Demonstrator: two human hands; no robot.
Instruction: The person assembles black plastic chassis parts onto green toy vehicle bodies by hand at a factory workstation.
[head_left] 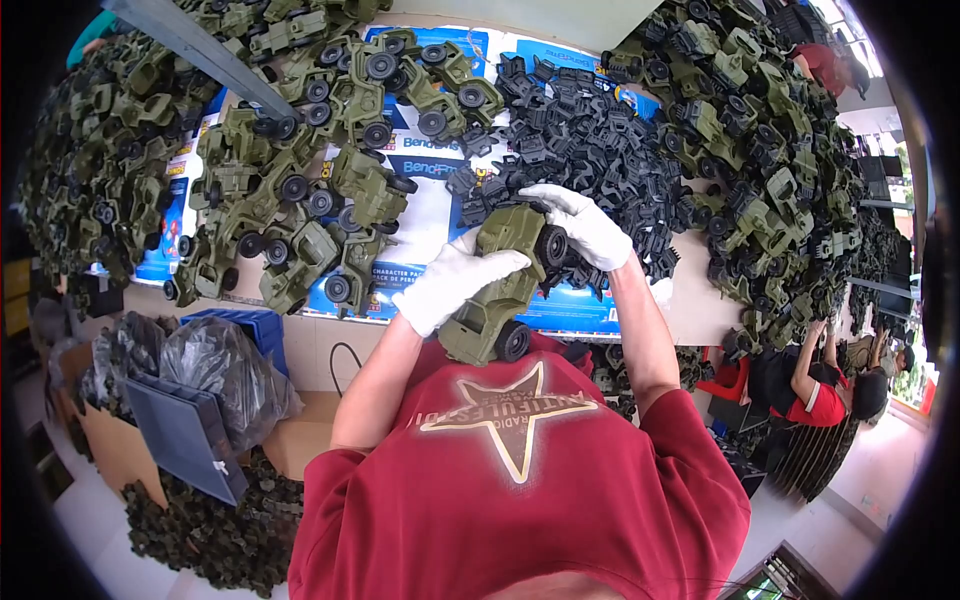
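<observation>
An olive-green toy truck with black wheels is tilted over the table's near edge, close to my chest. My left hand, in a white glove, is wrapped round its left side, with the thumb lying across the body. My right hand, gloved too, closes on the far end of the truck beside a wheel; its fingertips are bent over that end, and whether they also pinch a small part is hidden. Just beyond the hands lies a heap of black plastic parts.
Similar green toy trucks are heaped on the left, and another large pile rises on the right. A grey metal post slants in at the upper left. Below the table stand a grey crate and plastic bags. Other people work at right.
</observation>
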